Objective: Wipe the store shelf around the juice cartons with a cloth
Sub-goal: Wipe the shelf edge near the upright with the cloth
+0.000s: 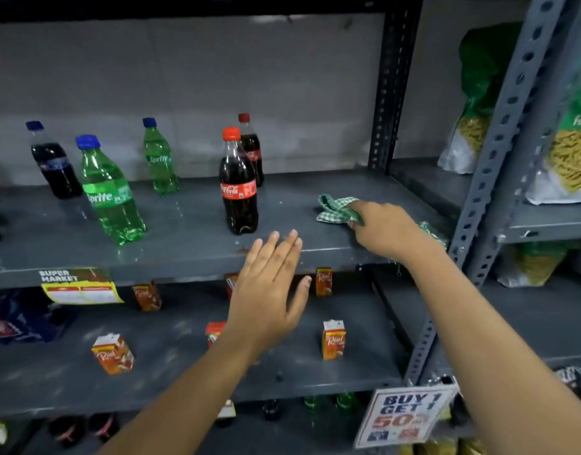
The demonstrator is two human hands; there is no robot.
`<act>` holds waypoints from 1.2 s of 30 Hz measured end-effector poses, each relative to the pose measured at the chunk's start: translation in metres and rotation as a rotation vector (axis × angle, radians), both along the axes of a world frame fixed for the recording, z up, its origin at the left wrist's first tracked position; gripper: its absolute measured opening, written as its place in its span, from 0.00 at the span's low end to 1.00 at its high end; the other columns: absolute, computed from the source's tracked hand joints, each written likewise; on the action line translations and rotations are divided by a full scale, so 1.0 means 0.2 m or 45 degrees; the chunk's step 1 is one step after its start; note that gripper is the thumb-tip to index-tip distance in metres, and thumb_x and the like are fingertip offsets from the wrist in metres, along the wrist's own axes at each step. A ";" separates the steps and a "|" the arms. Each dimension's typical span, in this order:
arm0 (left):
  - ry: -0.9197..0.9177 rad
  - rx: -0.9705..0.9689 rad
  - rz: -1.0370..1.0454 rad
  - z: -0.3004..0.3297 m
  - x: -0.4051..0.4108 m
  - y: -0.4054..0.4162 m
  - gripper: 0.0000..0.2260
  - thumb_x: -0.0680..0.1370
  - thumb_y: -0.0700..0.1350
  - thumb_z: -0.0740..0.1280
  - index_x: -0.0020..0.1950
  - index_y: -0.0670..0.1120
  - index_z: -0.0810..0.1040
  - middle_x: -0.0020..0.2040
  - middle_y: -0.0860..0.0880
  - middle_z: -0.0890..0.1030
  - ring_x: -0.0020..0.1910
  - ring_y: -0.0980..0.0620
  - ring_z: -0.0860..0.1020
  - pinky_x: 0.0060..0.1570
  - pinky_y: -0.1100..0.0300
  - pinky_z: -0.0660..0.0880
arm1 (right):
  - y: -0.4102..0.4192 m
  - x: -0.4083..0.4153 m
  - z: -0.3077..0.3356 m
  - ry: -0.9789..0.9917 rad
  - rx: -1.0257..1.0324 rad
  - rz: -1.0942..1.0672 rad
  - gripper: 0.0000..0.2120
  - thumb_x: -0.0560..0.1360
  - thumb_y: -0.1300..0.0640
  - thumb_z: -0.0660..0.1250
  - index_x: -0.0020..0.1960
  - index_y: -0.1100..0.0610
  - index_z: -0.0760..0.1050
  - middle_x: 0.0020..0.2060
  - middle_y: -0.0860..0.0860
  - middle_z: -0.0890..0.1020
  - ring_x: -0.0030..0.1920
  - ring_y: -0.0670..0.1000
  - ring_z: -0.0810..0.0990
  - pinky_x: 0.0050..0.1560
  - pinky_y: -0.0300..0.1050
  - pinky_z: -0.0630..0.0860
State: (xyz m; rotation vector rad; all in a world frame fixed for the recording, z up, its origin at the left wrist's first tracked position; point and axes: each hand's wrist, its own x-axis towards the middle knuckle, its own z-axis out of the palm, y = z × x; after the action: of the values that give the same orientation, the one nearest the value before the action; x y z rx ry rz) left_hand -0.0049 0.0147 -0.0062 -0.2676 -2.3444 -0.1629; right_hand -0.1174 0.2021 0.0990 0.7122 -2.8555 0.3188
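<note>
My right hand [386, 229] grips a green-and-white checked cloth [336, 208] that rests on the right part of the upper grey shelf [184, 224], beside the soda bottles. My left hand [269, 290] hovers flat with fingers spread, empty, in front of that shelf's front edge. Small orange juice cartons stand on the lower shelf [184, 372]: one at front left [113, 353], one at front right [333, 339], one at the back left [148, 296], one at the back right [323, 281]. Two more cartons are partly hidden behind my left hand and forearm.
The upper shelf carries a Coca-Cola bottle [238, 185], a second one behind it, two Sprite bottles [110, 195] and a dark bottle [54, 162]. Perforated steel uprights [499, 142] bound the shelf at right. Snack bags [571, 152] fill the neighbouring rack. A promo sign [404, 415] hangs below.
</note>
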 end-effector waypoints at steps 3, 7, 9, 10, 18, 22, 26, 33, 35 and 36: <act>-0.056 -0.036 0.073 -0.03 0.02 0.02 0.28 0.82 0.54 0.57 0.79 0.41 0.59 0.80 0.45 0.60 0.80 0.45 0.52 0.78 0.46 0.48 | 0.07 0.20 -0.02 -0.021 -0.068 0.185 0.19 0.79 0.54 0.59 0.70 0.48 0.66 0.61 0.57 0.79 0.60 0.62 0.76 0.54 0.51 0.72; -0.138 -0.021 0.112 -0.14 0.04 0.10 0.33 0.82 0.56 0.55 0.81 0.40 0.48 0.82 0.45 0.48 0.81 0.45 0.43 0.78 0.47 0.43 | 0.15 0.37 -0.11 0.072 -0.167 0.245 0.24 0.77 0.60 0.61 0.70 0.46 0.64 0.68 0.50 0.74 0.65 0.57 0.73 0.60 0.52 0.74; -0.159 -0.016 0.073 -0.20 0.05 0.14 0.34 0.82 0.56 0.56 0.81 0.40 0.45 0.82 0.45 0.45 0.80 0.44 0.43 0.78 0.47 0.42 | 0.17 0.41 -0.19 0.155 -0.204 0.243 0.27 0.76 0.64 0.61 0.72 0.48 0.63 0.72 0.49 0.69 0.70 0.55 0.68 0.69 0.52 0.68; -0.169 -0.012 0.052 -0.23 0.05 0.16 0.35 0.82 0.56 0.56 0.81 0.40 0.44 0.82 0.44 0.44 0.80 0.44 0.43 0.78 0.47 0.42 | 0.18 0.43 -0.24 0.201 -0.216 0.235 0.29 0.75 0.67 0.62 0.73 0.51 0.63 0.74 0.49 0.66 0.73 0.54 0.65 0.73 0.51 0.62; -0.552 0.087 -0.064 -0.73 0.12 0.25 0.35 0.81 0.51 0.56 0.81 0.44 0.40 0.82 0.47 0.41 0.80 0.46 0.40 0.77 0.51 0.39 | 0.28 0.47 -0.99 0.017 -0.398 -0.029 0.37 0.72 0.73 0.61 0.76 0.53 0.56 0.78 0.50 0.53 0.77 0.51 0.50 0.76 0.54 0.56; -0.871 -0.012 -0.011 -1.15 0.19 0.24 0.33 0.82 0.53 0.54 0.81 0.43 0.42 0.81 0.48 0.40 0.80 0.47 0.41 0.76 0.51 0.42 | 0.26 0.36 -1.38 -0.290 -0.531 -0.311 0.39 0.70 0.77 0.57 0.77 0.54 0.52 0.78 0.51 0.49 0.78 0.53 0.48 0.72 0.57 0.64; -1.068 -0.044 0.099 -1.32 0.16 0.21 0.35 0.82 0.57 0.52 0.80 0.43 0.37 0.81 0.47 0.36 0.79 0.48 0.34 0.78 0.49 0.42 | 0.19 0.14 -1.53 -0.243 -0.537 -0.450 0.38 0.71 0.77 0.56 0.77 0.58 0.51 0.77 0.59 0.50 0.77 0.59 0.49 0.75 0.57 0.57; -1.187 -0.098 0.223 -1.38 0.06 0.17 0.46 0.78 0.66 0.55 0.78 0.42 0.31 0.79 0.45 0.29 0.77 0.45 0.30 0.77 0.49 0.38 | 0.15 -0.29 -1.71 -0.491 -0.155 -0.447 0.31 0.75 0.64 0.56 0.77 0.57 0.51 0.78 0.57 0.51 0.77 0.57 0.47 0.77 0.52 0.45; -1.176 -0.100 0.206 -1.39 0.06 0.16 0.46 0.78 0.66 0.56 0.78 0.42 0.31 0.79 0.46 0.30 0.77 0.46 0.30 0.77 0.49 0.37 | 0.16 -0.32 -1.76 -0.474 -0.022 -0.393 0.32 0.74 0.64 0.54 0.77 0.54 0.52 0.78 0.58 0.50 0.77 0.57 0.46 0.77 0.53 0.43; -1.166 -0.106 0.198 -1.39 0.06 0.16 0.46 0.77 0.66 0.56 0.78 0.42 0.31 0.79 0.46 0.30 0.77 0.46 0.30 0.77 0.49 0.38 | 0.16 -0.31 -1.76 -0.478 0.030 -0.379 0.33 0.74 0.66 0.53 0.77 0.52 0.50 0.78 0.57 0.49 0.77 0.57 0.45 0.77 0.54 0.42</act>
State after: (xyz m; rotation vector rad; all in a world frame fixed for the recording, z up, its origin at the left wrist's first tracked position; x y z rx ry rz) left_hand 0.0069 0.0464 -0.2848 -0.0383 -3.2716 -0.1247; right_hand -0.1803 0.2332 -0.2535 0.2391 -3.2624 0.4110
